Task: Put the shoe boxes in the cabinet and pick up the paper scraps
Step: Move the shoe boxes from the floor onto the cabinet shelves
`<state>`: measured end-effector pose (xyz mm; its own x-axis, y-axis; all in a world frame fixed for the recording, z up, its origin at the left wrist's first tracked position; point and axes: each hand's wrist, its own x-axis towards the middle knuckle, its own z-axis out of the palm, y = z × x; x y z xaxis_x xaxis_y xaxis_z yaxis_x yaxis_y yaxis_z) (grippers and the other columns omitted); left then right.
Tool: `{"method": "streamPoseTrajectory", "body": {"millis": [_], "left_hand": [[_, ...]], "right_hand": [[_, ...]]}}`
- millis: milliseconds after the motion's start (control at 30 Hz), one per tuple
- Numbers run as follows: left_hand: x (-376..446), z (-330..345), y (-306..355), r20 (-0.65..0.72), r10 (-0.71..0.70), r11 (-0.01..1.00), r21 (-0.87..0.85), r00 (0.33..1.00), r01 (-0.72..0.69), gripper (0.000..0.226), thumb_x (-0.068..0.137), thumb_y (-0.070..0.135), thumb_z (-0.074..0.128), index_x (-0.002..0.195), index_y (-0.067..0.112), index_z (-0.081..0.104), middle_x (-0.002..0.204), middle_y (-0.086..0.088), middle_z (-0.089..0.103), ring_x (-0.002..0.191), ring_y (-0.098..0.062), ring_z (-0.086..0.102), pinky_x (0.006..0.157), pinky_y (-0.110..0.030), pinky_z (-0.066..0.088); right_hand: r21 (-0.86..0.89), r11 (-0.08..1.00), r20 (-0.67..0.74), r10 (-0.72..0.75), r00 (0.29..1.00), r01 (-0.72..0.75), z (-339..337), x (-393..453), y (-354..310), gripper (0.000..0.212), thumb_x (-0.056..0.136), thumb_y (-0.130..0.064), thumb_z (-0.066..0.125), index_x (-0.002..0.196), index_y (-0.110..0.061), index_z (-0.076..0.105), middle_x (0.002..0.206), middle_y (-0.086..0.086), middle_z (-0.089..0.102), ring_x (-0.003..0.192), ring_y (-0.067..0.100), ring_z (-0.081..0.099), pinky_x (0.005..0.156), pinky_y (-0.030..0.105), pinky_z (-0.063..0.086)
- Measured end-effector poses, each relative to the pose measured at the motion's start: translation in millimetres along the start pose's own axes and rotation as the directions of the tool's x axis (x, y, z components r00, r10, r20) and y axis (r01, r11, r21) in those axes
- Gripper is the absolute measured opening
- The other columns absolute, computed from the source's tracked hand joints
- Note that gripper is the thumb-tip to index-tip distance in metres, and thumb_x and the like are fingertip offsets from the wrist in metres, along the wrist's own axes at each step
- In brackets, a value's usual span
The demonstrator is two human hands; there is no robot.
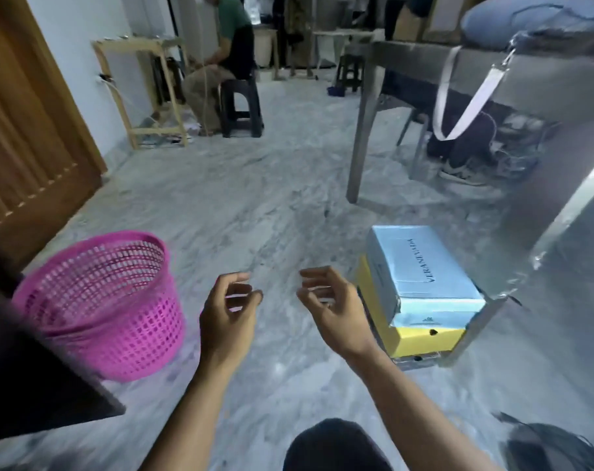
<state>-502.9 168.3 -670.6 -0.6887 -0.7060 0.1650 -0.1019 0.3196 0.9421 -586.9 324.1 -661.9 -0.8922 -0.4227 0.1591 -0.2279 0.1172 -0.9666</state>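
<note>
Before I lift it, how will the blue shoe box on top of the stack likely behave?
The blue shoe box looks like taped cardboard, so probably stiff and light. It sits skewed on the yellow box, so it may slide off if nudged. Both hands, left and right, hold nothing.

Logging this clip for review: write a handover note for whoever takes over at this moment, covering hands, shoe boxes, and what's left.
Left hand and right hand: both empty, fingers loosely curled, held above the marble floor.
Light blue cardboard shoe box is stacked on the yellow cardboard shoe box, on the floor to the right.
Pink plastic mesh basket stands on the left.
Left: both boxes still need storing; no paper scraps visible.
</note>
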Motion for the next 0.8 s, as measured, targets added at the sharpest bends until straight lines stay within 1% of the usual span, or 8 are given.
{"method": "streamPoseTrajectory", "body": {"millis": [167,267,367,500,567,633,700,800], "left_hand": [[11.2,135.3,-4.8,0.332,-0.213,0.97,-0.041,0.919,0.24,0.023,0.082,0.033,0.074,0.105,0.033,0.068,0.101,0.003,0.074,0.098,-0.023,0.072,0.09,-0.045,0.057],[9.3,201.3,-9.7,0.471,-0.31,0.932,-0.018,0.826,0.361,0.032,0.088,0.039,0.076,0.115,0.026,0.065,0.12,-0.002,0.07,0.107,-0.026,0.07,0.095,-0.046,0.058],[6.5,255.4,-14.9,0.569,-0.432,0.86,0.026,0.7,0.51,0.061,0.087,0.05,0.074,0.137,0.022,0.054,0.139,-0.004,0.058,0.12,-0.03,0.062,0.084,-0.038,0.055],[9.1,302.5,-30.1,0.602,-0.539,0.79,0.118,0.589,0.601,0.116,0.053,0.086,0.068,0.153,0.04,0.03,0.152,-0.001,0.04,0.132,-0.034,0.05,0.093,-0.045,0.056],[6.7,319.3,-36.2,0.631,-0.552,0.759,0.109,0.545,0.642,0.101,0.068,0.084,0.065,0.152,0.042,0.029,0.14,0.003,0.042,0.129,-0.034,0.051,0.103,-0.049,0.052],[4.0,329.4,-45.5,0.624,-0.542,0.742,0.04,0.563,0.669,0.077,0.079,0.073,0.068,0.142,0.041,0.039,0.132,0.007,0.048,0.122,-0.031,0.056,0.104,-0.046,0.051],[4.4,330.5,-53.9,0.571,-0.528,0.732,-0.07,0.629,0.678,0.059,0.079,0.061,0.076,0.127,0.039,0.05,0.131,0.008,0.059,0.117,-0.026,0.062,0.095,-0.04,0.054],[11.1,312.1,-60.3,0.513,-0.528,0.712,-0.168,0.677,0.682,0.039,0.079,0.047,0.078,0.111,0.039,0.059,0.127,0.0,0.066,0.111,-0.025,0.067,0.08,-0.033,0.057]], "right_hand": [[-0.081,0.987,-0.374,0.101,0.922,-0.141,-121.0,26.5,74.7,0.023,0.083,-0.026,0.067,0.106,-0.026,0.07,0.104,0.001,0.07,0.092,0.019,0.066,0.082,0.03,0.056],[-0.149,0.949,-0.583,0.141,0.8,-0.276,-180.8,35.5,114.9,0.032,0.083,-0.028,0.067,0.116,-0.026,0.067,0.118,0.004,0.064,0.111,0.025,0.061,0.098,0.042,0.05],[-0.196,0.88,-0.66,0.208,0.722,-0.432,-227.0,38.2,155.5,0.055,0.077,-0.038,0.06,0.128,-0.019,0.061,0.125,0.013,0.057,0.123,0.031,0.05,0.107,0.041,0.041],[-0.186,0.847,-0.62,0.293,0.728,-0.499,-249.3,40.2,193.7,0.063,0.085,-0.035,0.067,0.142,-0.01,0.052,0.133,0.019,0.058,0.128,0.035,0.052,0.111,0.044,0.043],[-0.172,0.861,-0.627,0.279,0.727,-0.479,-247.7,42.3,205.2,0.068,0.086,-0.036,0.07,0.145,-0.007,0.05,0.131,0.019,0.059,0.124,0.035,0.057,0.108,0.045,0.047],[-0.098,0.875,-0.649,0.305,0.697,-0.475,-243.7,43.8,210.3,0.056,0.09,-0.033,0.072,0.137,-0.01,0.056,0.111,0.011,0.065,0.105,0.029,0.064,0.09,0.038,0.051],[-0.047,0.875,-0.64,0.343,0.687,-0.481,-239.1,42.4,211.2,0.035,0.091,-0.037,0.072,0.114,-0.013,0.065,0.082,0.0,0.064,0.082,0.024,0.063,0.072,0.033,0.046],[0.017,0.888,-0.635,0.365,0.681,-0.46,-233.0,41.2,209.1,0.037,0.087,-0.047,0.073,0.085,-0.011,0.066,0.065,-0.005,0.06,0.07,0.021,0.058,0.072,0.037,0.047]]}}
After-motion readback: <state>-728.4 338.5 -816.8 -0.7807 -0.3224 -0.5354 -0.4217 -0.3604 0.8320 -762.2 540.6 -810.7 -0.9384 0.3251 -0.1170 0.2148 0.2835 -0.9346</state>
